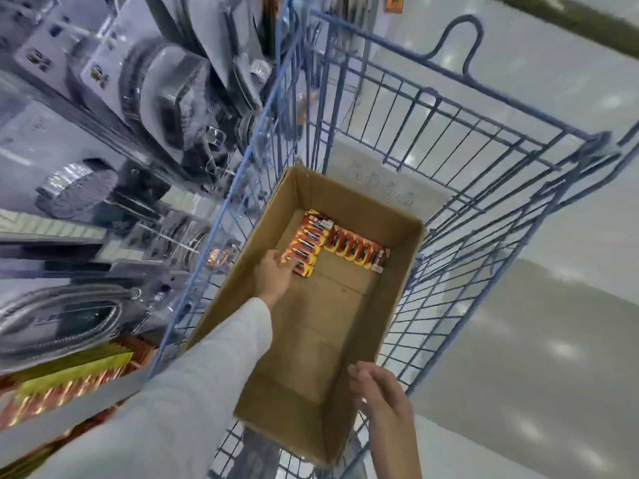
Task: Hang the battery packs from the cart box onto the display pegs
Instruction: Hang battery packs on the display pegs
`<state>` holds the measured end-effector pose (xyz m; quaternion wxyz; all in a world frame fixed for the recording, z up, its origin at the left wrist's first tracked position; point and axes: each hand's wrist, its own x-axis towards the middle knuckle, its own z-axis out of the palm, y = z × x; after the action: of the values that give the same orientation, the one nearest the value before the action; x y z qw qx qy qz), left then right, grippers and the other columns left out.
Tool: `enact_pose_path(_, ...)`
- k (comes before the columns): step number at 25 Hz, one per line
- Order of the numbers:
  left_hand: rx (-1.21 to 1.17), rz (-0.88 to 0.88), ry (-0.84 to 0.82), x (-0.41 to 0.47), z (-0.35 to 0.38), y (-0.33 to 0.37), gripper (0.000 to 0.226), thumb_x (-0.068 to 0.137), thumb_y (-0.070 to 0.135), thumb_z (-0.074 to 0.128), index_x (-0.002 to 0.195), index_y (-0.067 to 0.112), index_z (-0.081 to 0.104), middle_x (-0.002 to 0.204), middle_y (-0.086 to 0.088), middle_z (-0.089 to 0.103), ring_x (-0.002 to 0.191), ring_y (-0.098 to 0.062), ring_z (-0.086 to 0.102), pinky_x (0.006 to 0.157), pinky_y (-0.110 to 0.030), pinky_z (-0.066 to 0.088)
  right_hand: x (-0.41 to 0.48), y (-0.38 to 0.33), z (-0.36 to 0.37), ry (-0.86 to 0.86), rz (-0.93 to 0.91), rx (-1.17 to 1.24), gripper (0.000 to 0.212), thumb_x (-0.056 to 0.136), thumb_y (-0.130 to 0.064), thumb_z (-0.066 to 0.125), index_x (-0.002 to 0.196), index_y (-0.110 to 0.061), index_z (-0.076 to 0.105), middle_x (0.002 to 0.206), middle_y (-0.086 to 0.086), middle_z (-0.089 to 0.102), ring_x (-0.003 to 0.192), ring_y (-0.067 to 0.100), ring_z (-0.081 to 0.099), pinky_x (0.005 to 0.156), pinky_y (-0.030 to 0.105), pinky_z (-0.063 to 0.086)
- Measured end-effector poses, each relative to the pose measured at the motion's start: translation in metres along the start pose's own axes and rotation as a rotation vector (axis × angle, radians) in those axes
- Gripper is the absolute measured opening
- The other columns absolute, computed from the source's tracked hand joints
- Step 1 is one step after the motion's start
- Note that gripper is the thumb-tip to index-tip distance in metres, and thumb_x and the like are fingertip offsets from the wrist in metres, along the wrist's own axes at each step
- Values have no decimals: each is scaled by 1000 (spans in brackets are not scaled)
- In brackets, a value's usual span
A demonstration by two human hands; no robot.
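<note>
While the left hand (275,274) touches glossy orange-red battery blister packs (307,243) mid-frame inside the brown corrugated cardboard box (397,288), its grip unclear, the right hand (378,388) hovers loose-fingered, empty, lower right.

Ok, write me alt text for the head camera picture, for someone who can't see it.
A person's left hand reaches into a cardboard box in a blue wire cart, to the near end of a stack of orange battery packs; a second row of packs lies beside it. The right hand is open by the box's near rim.
</note>
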<state>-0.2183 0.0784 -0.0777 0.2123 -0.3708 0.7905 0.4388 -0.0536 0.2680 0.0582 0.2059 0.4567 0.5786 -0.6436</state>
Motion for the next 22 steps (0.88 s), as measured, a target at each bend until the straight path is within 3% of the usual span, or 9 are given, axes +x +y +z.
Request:
enact_pose_path(4, 157, -39, -14, 75, 52, -12, 75, 89, 38, 80, 147, 2, 48, 149, -20, 54, 140, -40, 48, 116, -45, 37, 23, 18, 5, -4, 116, -16, 4, 90, -11, 76, 94, -12, 76, 92, 3, 80, 95, 20, 72, 89, 32, 53)
enact_pose_path(6, 227, -65, -29, 98, 69, -26, 85, 84, 47, 83, 148, 4, 47, 150, -20, 53, 140, -41, 48, 117, -50, 38, 28, 25, 5, -10, 152, -22, 7, 92, -3, 70, 93, -8, 76, 89, 5, 80, 86, 15, 73, 80, 22, 53)
enact_pose_path(10, 340, 24, 39, 113, 76, -41, 71, 81, 53, 83, 128, 4, 64, 136, -21, 61, 130, -40, 51, 106, -43, 41, 37, 25, 1, -33, 186, -41, 8, 91, 1, 68, 94, -3, 74, 89, 6, 80, 83, 12, 73, 75, 18, 51)
enact_pose_path(12, 334, 60, 85, 109, 70, -44, 70, 78, 49, 86, 126, 4, 61, 130, -21, 63, 124, -40, 56, 102, -45, 45, 41, 26, 0, -39, 208, -52, 8, 92, 1, 68, 95, -3, 74, 89, 4, 80, 86, 13, 73, 76, 18, 51)
enact_pose_path(14, 261, 47, 89, 100, 60, -43, 64, 76, 40, 90, 122, 7, 58, 122, -18, 68, 113, -39, 64, 94, -45, 54, 45, 20, 3, -26, 218, -62, 9, 92, 0, 68, 95, -5, 74, 89, 3, 80, 91, 18, 72, 83, 23, 50)
enact_pose_path(17, 17, -98, -4, 76, 45, -47, 56, 75, 32, 92, 119, 12, 63, 115, -8, 72, 108, -30, 67, 97, -41, 54, 54, 6, 12, -48, 189, -145, 9, 94, -9, 69, 96, -16, 76, 93, -3, 79, 97, 16, 71, 95, 33, 49)
enact_pose_path(20, -308, -257, -90, 37, 28, -62, 57, 72, 33, 93, 119, 17, 65, 115, -5, 74, 104, -28, 72, 95, -48, 58, 81, -17, 35, -131, 102, -285, 9, 98, -18, 65, 100, -23, 73, 93, -8, 75, 92, 12, 69, 84, 27, 50)
enact_pose_path(22, -493, -318, -96, -3, 10, -70, 47, 84, 26, 86, 124, 16, 63, 118, -8, 74, 102, -25, 73, 83, -44, 64, 119, -29, 61, -188, 35, -391, 13, 100, -17, 61, 109, -19, 70, 98, -5, 71, 89, 14, 65, 76, 25, 47)
